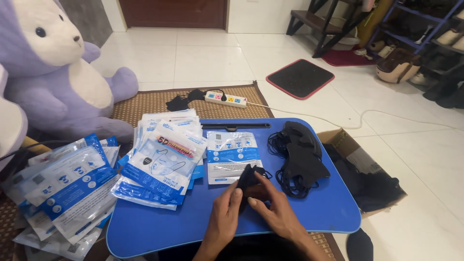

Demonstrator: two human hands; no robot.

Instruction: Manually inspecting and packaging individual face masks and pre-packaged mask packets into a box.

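Behind the work area, at the far left, a big lilac and white plush rabbit [53, 72] is being propped on the woven brown mat [154, 101]. Nearer the viewer, a blue plastic lap tray with rounded corners [309, 212] is being used as the work surface. At the tray's left edge and spilling beyond it, 2 heaps of clear and blue flat plastic packets [164, 164] are being kept, and 1 empty packet [232, 154] is lying flat at the tray's middle. To its right, a loose pile of black fabric face masks [299, 159] is being kept on the tray, with an open cardboard box [343, 142] just beside the tray's right edge. At the tray's near middle, 1 folded black face mask [249, 179] is being gripped between both hands: the left hand [224, 212] is closed on its lower left side, and the right hand [275, 212] is pinching its right edge.
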